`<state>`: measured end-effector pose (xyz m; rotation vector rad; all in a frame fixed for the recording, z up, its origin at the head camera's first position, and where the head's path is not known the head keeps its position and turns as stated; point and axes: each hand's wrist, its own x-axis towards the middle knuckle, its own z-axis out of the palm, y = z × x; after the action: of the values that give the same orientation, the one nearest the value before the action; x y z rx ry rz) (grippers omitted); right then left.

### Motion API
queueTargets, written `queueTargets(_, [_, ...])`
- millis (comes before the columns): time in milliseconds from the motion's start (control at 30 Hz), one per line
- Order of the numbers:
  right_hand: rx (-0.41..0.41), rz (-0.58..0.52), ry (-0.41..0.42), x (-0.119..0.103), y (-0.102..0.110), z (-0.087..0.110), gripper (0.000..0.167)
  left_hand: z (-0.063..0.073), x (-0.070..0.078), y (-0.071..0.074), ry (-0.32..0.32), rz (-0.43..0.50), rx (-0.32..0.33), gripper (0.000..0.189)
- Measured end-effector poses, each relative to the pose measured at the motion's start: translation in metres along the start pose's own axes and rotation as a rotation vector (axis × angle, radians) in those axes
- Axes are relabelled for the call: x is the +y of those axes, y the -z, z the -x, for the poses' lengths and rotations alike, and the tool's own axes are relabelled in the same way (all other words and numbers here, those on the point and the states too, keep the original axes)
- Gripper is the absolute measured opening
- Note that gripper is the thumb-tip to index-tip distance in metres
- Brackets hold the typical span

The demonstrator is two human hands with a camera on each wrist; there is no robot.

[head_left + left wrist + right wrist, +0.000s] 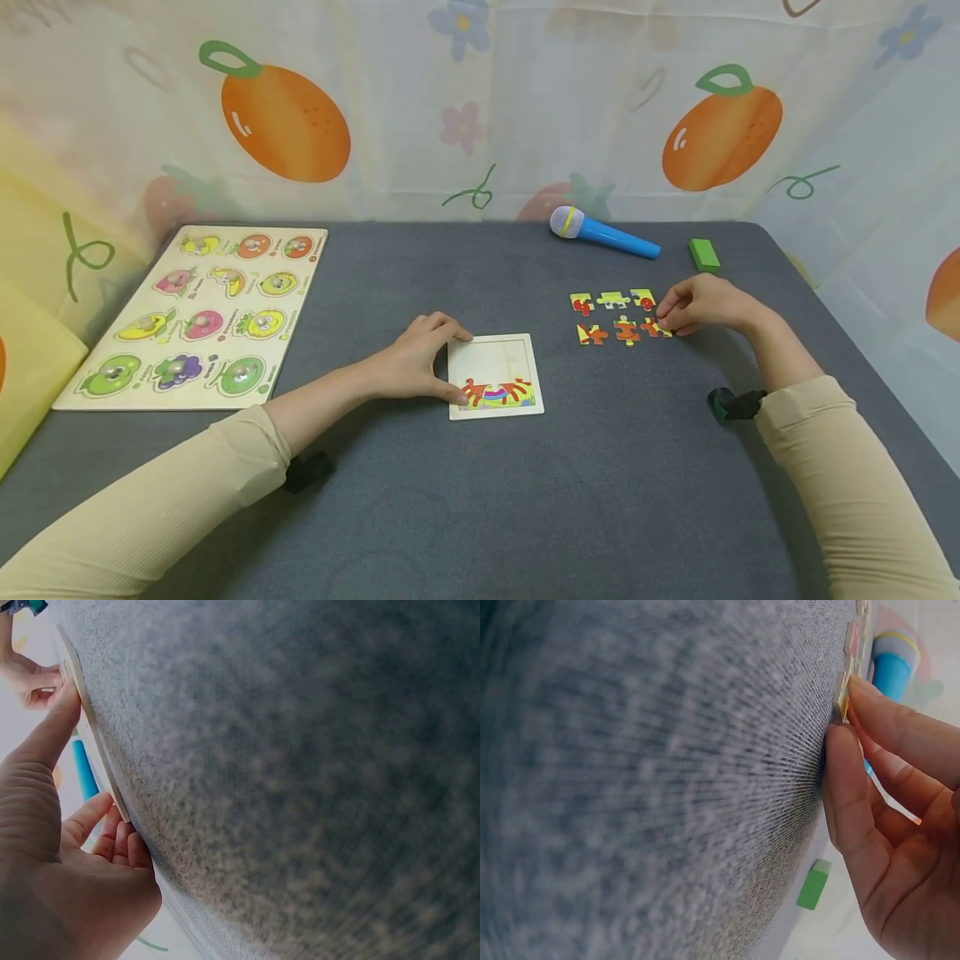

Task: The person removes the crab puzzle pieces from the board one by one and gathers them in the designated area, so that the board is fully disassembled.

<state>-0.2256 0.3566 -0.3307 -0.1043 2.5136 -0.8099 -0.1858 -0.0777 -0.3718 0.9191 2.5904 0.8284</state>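
Note:
My left hand [414, 360] holds the left side of a small square wooden puzzle tray [497, 358], thumb at its lower left corner and fingers at the upper left. Assembled pieces with red stripes and a rainbow [498, 394] fill the tray's bottom strip; above them it is bare. Further right, two short rows of loose jigsaw pieces [613, 299] lie on the table. At the right end of the nearer row, my right hand [707, 303] pinches an orange and yellow puzzle piece [654, 328] between thumb and fingertips. In the right wrist view that piece [841, 699] is right at the fingertips.
A large wooden fruit puzzle board [247, 333] lies at the left of the grey table [480, 500]. Behind the loose pieces are a blue toy microphone [615, 239] and a green block [704, 255]. A fruit-print curtain [495, 92] hangs along the table's back edge.

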Motion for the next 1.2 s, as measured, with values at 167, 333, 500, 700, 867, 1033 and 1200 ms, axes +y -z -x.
queueTargets(167, [0.011,0.003,0.006,0.000,0.000,0.000,0.027,0.000,-0.001,-0.001,0.006,0.002,-0.002,0.081])
queueTargets(333, [0.043,0.035,0.019,-0.002,-0.001,-0.001,0.031,0.000,-0.001,-0.001,0.002,0.005,-0.004,0.081])
queueTargets(500, [0.075,0.059,0.062,-0.012,-0.001,0.000,0.031,0.000,0.000,-0.001,0.003,0.009,-0.007,0.081])
queueTargets(700, [0.088,0.088,0.143,-0.036,-0.008,0.003,0.027,0.000,0.000,0.000,-0.002,0.012,-0.012,0.081])
queueTargets(867, [0.091,0.114,0.197,-0.055,-0.020,0.002,0.023,0.002,0.000,0.001,-0.015,0.009,-0.006,0.081])
queueTargets(1033, [0.057,0.118,0.225,-0.076,-0.032,0.004,0.021,0.002,0.000,0.000,-0.028,0.001,0.002,0.084])
queueTargets(1200, [0.012,0.079,0.260,-0.092,-0.044,0.004,0.018,0.003,0.000,0.002,-0.016,0.011,-0.024,0.088])
